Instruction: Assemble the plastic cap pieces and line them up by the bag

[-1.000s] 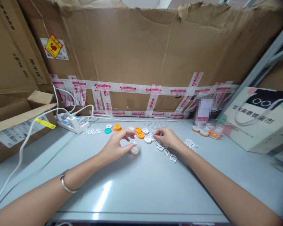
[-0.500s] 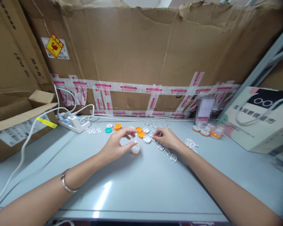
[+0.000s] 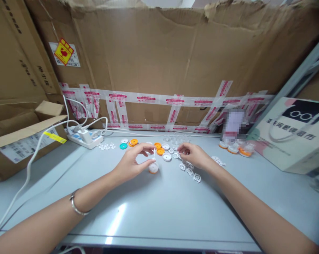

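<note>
Nearest to me the pale grey desk runs bare and glossy, with a streak of light on it between my two forearms, and a silver bracelet sits on my left wrist. A white cable trails along the left side toward a white power strip at the back.

Further out, my left hand rests on the desk just left of a small round cap, white on top with an orange rim underneath; thumb and forefinger are pinched narrow around a thin white stick standing upright over that cap (whether the stick touches the cap I cannot tell). My right hand lies just right of centre, fingers curled and lightly closed on a tiny white piece at their tips, too small to make out. Small white lattice pieces lie scattered on the desk beside and under that hand.

Beyond my fingers, loose caps in orange and white sit in a loose row, with one teal cap at the left end. Off to the right, orange-based pots stand together, near a white paper bag with printed glasses on it. At far left is an open cardboard box, and the back of the desk is walled by big cardboard sheets patched with red-and-white tape.
</note>
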Available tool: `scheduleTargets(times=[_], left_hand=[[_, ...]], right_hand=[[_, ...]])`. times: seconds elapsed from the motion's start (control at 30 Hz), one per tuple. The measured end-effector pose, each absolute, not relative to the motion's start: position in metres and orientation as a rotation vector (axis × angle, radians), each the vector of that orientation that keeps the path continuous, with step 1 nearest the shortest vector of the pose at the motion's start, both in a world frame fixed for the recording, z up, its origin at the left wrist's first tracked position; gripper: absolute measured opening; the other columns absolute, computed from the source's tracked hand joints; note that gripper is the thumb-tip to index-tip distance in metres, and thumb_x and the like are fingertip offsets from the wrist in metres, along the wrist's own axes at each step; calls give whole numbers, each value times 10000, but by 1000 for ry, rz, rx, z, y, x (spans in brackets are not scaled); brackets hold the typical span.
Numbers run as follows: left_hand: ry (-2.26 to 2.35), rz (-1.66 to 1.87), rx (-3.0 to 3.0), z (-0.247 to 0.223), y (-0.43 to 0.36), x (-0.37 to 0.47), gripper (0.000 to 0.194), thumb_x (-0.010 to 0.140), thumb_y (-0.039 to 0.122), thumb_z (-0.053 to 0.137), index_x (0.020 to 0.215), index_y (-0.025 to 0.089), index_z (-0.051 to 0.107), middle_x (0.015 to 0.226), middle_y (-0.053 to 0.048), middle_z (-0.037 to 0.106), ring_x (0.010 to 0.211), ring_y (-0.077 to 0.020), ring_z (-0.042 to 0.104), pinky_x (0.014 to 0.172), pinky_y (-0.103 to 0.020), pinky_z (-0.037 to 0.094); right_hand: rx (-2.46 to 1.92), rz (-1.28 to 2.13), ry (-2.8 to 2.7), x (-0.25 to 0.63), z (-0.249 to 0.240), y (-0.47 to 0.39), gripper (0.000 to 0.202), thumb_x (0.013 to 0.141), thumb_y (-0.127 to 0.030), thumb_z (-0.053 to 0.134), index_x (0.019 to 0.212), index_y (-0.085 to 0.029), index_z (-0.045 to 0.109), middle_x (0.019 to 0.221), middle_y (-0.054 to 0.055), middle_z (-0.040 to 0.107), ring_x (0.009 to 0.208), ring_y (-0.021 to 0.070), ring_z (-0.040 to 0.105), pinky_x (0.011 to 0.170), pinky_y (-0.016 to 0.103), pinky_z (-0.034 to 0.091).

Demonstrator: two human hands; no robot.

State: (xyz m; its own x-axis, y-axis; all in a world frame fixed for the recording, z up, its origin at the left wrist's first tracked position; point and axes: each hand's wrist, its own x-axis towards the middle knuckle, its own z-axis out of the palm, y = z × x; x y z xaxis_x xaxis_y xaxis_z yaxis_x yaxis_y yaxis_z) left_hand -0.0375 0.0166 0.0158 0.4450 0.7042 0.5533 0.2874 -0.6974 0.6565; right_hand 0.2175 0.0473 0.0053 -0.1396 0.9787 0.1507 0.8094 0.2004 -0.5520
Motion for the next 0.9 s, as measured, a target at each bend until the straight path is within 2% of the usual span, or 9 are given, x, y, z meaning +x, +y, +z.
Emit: scheduleTargets(times=[0.13,0.3,0.43,0.6,0.77,0.9], left_hand=[[832,1174,2230,15,16,-38,274,790,222,596,1060,181,563,1070,-75,617,920,-167,580,802,-305,489],[824,1161,2239,15,16,-39,282,789,206,600,1067,178,560,1070,-68,614,930,-157,577,804,-283,480],[824,1167,2246,17,16,-38,275,791,212,597,1063,183,560,1064,-65,616,921,-156,579,801,-284,480],[837,1156,2343,17,12,-37,279,791,222,601,1064,185,557,1036,-61,634,896,-158,593,793,-284,485],[562,1081,2586,13,7,-34,326,831,210,555,1152,194,504,1120,-73,619,1061,-175,554,938,-324,425],[472,1101,2664,12,8,-33,344,837,201,547,1175,193,489,1111,-76,625,1054,-174,563,923,-330,435]], right_hand=[[-1679,458,-1979,217,9,44,202,637,-106,520,798,-185,613,766,16,661,649,138,582,588,222,418],[-1746,471,-1955,219,17,39,116,653,-126,535,696,-185,625,703,26,669,663,166,611,600,244,419],[-1726,486,-1869,218,21,38,58,667,-208,589,701,-186,630,695,27,654,679,174,600,623,265,416],[-1427,882,-1594,199,20,31,203,650,-348,663,677,-176,558,653,10,635,616,141,584,577,255,421],[-1156,1308,-1387,173,25,13,285,613,-351,731,669,-174,516,623,5,666,612,123,621,605,247,461],[-1055,1497,-1277,166,30,5,266,609,-310,757,694,-166,550,627,-12,675,594,84,621,643,219,486]])
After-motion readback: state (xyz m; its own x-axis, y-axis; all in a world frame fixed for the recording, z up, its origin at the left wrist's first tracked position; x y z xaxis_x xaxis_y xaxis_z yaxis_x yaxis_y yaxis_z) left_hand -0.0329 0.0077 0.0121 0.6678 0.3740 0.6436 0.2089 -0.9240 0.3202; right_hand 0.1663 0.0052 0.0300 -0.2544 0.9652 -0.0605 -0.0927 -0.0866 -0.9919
